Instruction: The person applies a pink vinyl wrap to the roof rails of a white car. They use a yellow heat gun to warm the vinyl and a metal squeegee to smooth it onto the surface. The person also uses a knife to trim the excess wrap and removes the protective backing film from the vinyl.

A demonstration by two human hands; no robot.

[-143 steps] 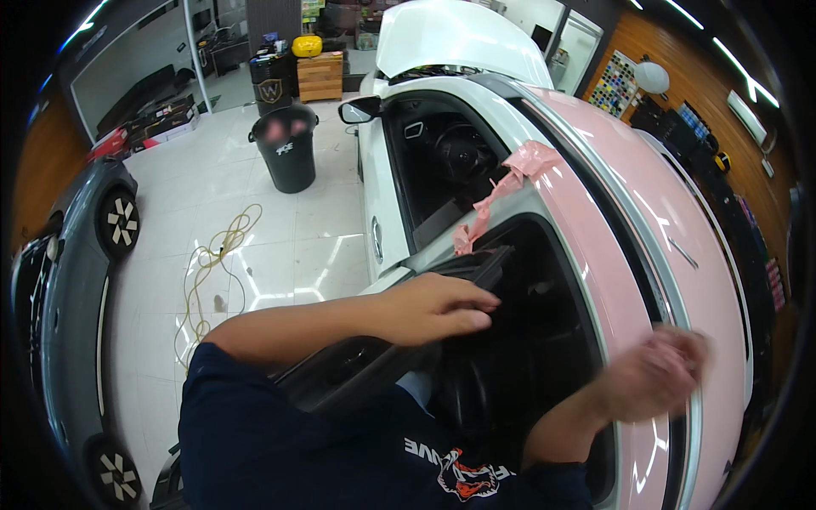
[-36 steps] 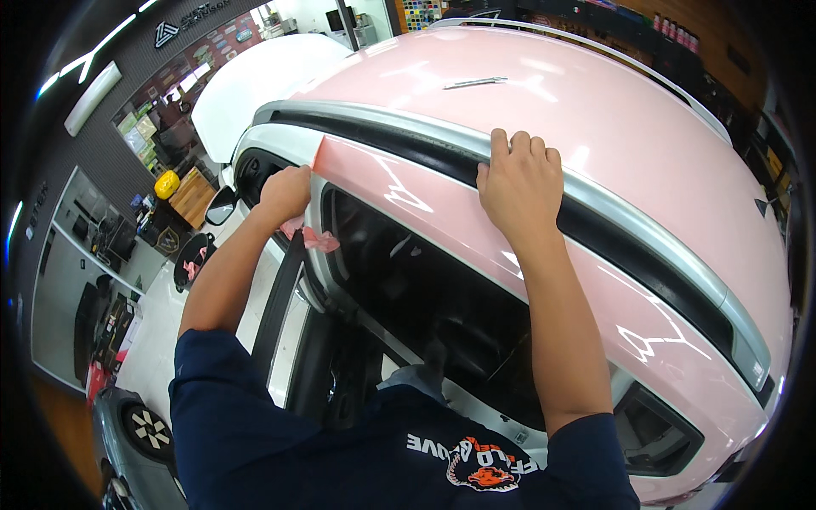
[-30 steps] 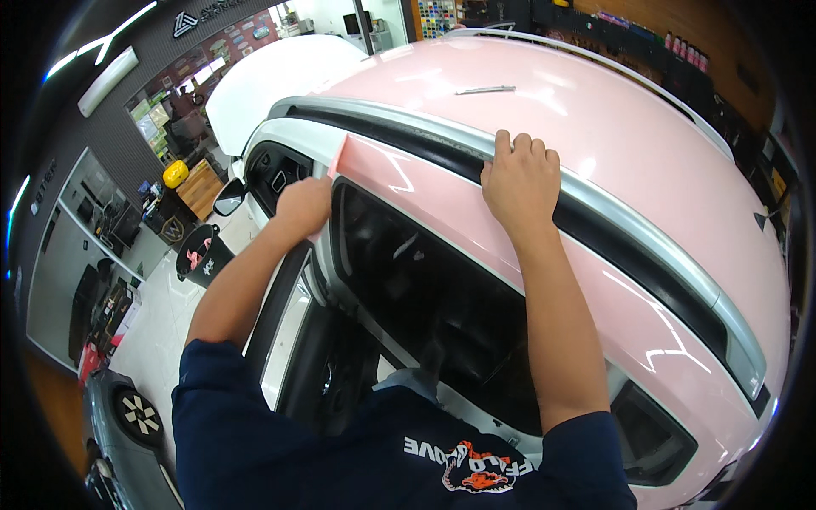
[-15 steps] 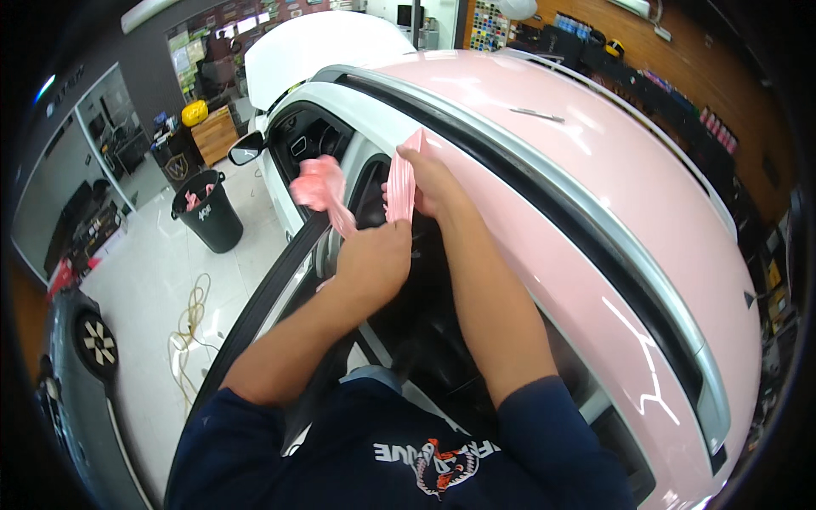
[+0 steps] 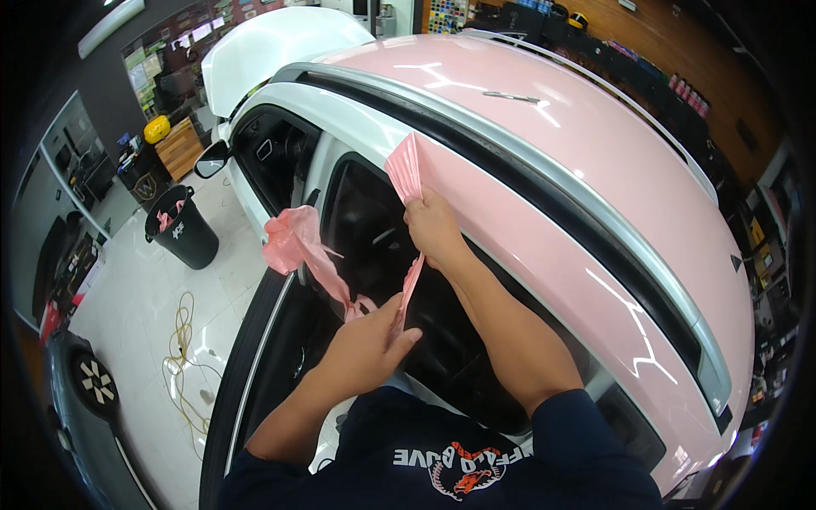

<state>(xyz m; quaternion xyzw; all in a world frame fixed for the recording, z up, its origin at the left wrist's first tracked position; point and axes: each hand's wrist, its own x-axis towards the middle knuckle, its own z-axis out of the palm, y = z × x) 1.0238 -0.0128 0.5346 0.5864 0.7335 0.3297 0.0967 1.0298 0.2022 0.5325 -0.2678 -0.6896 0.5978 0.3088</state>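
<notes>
A strip of pink vinyl film (image 5: 405,167) stretches away from the side of the car roof (image 5: 544,238), where white paint shows ahead of the still-pink part. My right hand (image 5: 432,228) is closed round the gathered strip, just below where it leaves the car body. Lower and to the left, my left hand (image 5: 361,347) grips the same film, its thumb pointing right. Past the left hand, a loose crumpled end of film (image 5: 293,240) hangs beside the side window. Parts of the film inside both hands are hidden.
An open car door (image 5: 246,365) stands to my left. A silver roof rail (image 5: 586,195) runs along the roof, and a thin silver tool (image 5: 510,96) lies on top. Across the floor are a black bin (image 5: 183,234) with pink scraps, a coiled yellow cord (image 5: 180,348) and another car (image 5: 76,416).
Both hands have moved down toward me, and the peeled strip is longer, with more white paint uncovered. The loose crumpled end has swung lower. My view has shifted slightly.
</notes>
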